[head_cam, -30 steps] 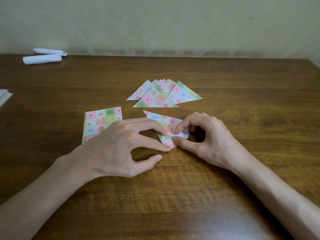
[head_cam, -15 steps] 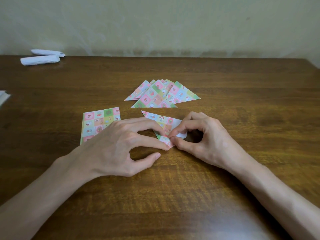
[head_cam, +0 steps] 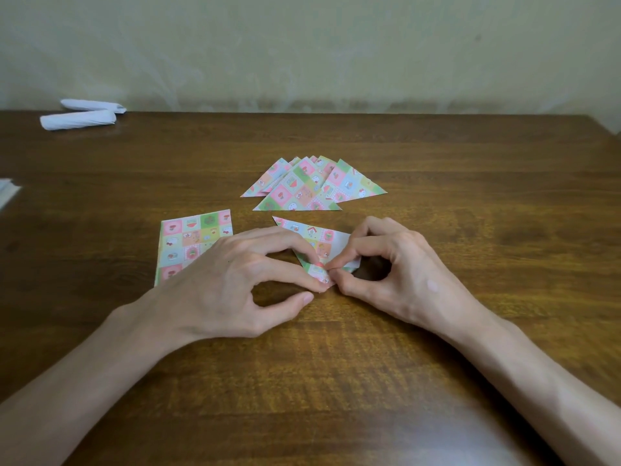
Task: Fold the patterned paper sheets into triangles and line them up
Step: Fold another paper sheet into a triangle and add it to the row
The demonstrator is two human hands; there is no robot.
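Head view: a pastel-checked paper sheet [head_cam: 314,238], partly folded into a triangle with its white underside showing at the right, lies near the middle of the dark brown wooden table [head_cam: 336,364], between the two hands. The left hand [head_cam: 228,280] arches over it, with index and middle fingertips [head_cam: 317,285] pressing the sheet's near corner flat to the table and the thumb off the paper, apart from them. The right hand [head_cam: 396,274] pinches that same corner between thumb and index finger, its other fingers curled behind. Just left of the sheet, partly under the left hand, lies flat unfolded pastel-checked paper [head_cam: 188,240]. Just beyond the sheet, a fan of folded pastel-checked triangles [head_cam: 309,186] overlaps in a row, points away from the person. Two white paper rolls [head_cam: 79,119] lie at the far left by the pale wall [head_cam: 302,45].
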